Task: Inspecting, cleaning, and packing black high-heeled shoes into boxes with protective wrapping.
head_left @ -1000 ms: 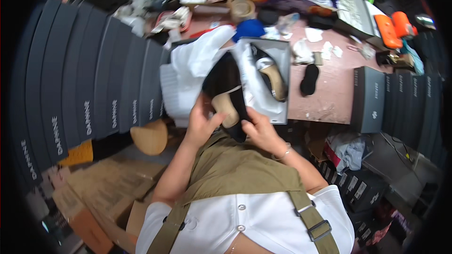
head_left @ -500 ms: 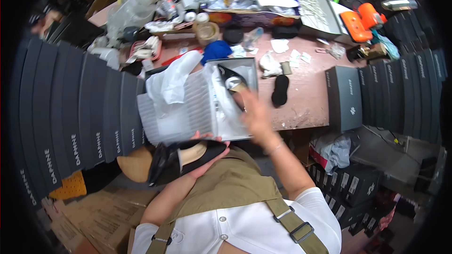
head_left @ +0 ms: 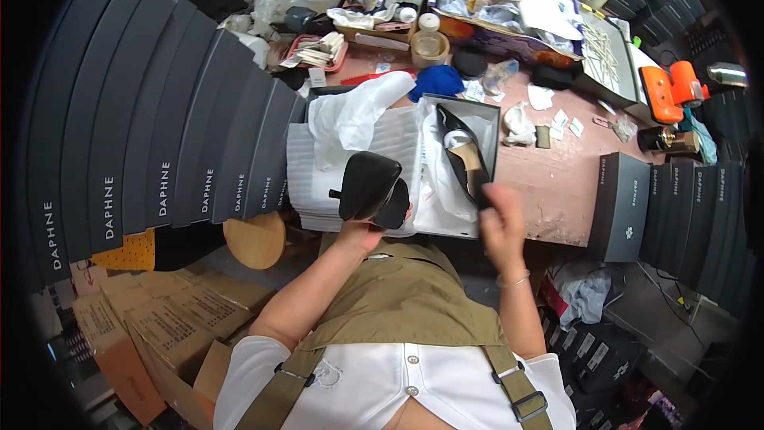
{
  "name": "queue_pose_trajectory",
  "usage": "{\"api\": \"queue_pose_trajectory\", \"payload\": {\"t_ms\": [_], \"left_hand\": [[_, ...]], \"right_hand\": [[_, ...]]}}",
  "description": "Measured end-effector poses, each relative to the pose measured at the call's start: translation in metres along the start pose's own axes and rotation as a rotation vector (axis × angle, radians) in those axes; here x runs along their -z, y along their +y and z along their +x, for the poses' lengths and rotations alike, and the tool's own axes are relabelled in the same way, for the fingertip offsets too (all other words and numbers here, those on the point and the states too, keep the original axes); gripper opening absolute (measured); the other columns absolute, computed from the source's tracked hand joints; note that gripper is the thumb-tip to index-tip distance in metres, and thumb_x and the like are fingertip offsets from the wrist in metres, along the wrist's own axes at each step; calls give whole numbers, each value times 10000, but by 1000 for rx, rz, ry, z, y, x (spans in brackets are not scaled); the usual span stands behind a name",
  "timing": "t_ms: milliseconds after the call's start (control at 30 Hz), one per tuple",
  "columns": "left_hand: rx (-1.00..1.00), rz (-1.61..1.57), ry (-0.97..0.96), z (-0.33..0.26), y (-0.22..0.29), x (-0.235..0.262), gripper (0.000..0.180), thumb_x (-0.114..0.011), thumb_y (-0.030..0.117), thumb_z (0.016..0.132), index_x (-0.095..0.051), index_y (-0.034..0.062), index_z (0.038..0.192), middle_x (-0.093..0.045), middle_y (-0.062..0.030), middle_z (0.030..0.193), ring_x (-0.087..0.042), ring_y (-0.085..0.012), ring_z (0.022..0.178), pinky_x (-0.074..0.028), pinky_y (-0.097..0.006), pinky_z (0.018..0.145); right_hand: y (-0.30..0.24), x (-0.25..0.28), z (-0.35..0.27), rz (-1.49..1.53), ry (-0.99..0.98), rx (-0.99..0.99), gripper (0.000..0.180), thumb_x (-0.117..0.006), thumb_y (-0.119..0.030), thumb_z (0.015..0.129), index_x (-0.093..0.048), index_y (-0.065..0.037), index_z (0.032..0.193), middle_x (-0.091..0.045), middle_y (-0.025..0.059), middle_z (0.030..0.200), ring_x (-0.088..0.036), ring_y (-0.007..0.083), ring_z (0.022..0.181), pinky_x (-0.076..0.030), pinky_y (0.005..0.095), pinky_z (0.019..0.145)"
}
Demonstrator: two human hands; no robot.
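My left hand [head_left: 358,235] grips a black high-heeled shoe [head_left: 368,187] by its back, held over the near edge of the pink table [head_left: 557,191]. Just right of it stands an open grey shoe box [head_left: 465,102] lined with white paper, and a second black heel [head_left: 458,139] lies inside. My right hand [head_left: 503,223] is at the box's near right corner, with its fingers closed on a flat black insole [head_left: 481,189]. White tissue paper [head_left: 350,115] lies heaped on a white ribbed sheet [head_left: 314,183] left of the box.
A long row of dark shoe boxes [head_left: 159,127] fans along the left, and more dark boxes [head_left: 621,207] stand at the right. A round wooden stool [head_left: 253,240] and cardboard cartons [head_left: 143,326] sit lower left. The far table holds a tape roll [head_left: 430,46], a blue cloth [head_left: 438,80] and an orange tool [head_left: 672,87].
My left hand has lifted the black shoe from my lap up to the table edge. My right hand has drawn back from inside the box, and the insole has left the table.
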State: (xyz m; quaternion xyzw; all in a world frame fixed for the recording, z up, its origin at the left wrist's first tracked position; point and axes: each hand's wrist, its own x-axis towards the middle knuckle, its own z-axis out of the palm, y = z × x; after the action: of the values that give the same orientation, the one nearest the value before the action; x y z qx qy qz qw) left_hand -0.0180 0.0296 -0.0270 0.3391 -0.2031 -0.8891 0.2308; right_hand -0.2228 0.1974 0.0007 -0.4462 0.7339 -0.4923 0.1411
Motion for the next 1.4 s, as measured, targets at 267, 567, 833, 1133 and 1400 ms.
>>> {"api": "queue_pose_trajectory", "payload": {"t_ms": [267,567,833,1133,1400], "left_hand": [[-104,335,-85,-27,-9,-6,388,-559,322,910,-502,69,1199,-562,-77,1134,-574,-225,1042,-504,-386,865],[347,-38,185,2,-6,-36,416,-324,338,980,-455,77,1276,-532,-160,1257,-559,-394,1095,-469,-600,892],[7,1285,-262,-5,23,-23,505,-603,400,876,-534,105,1281,-564,-127,1193,-499,-268,1158,-393,-420,982],[-917,1583,127,128,130,24,262,-604,63,825,-620,76,1086,-591,-148,1128,-527,-311,1116,-387,-449,954],[-460,938,147,145,138,57,357,-643,172,868,-552,2,1168,-635,-81,962,-600,-158,861,-475,-299,769]], "right_hand": [[-58,-53,-2,229,-690,64,277,-526,-4,801,-610,-9,1064,-606,173,1028,-582,311,975,-460,348,858],[26,35,49,-301,-50,-6,825,-735,-246,771,-285,-17,1423,-272,276,1449,-275,443,1337,-278,434,1076],[-26,-29,3,734,-397,-432,594,-734,-152,744,-487,22,1255,-591,79,1106,-552,152,994,-432,287,904],[-34,10,28,752,-374,-493,618,-727,-198,700,-503,41,1224,-617,114,1076,-576,174,988,-434,305,914],[-48,-18,54,680,-626,-383,652,-716,-191,716,-470,61,1264,-580,98,1119,-532,153,1033,-401,295,934]]}}
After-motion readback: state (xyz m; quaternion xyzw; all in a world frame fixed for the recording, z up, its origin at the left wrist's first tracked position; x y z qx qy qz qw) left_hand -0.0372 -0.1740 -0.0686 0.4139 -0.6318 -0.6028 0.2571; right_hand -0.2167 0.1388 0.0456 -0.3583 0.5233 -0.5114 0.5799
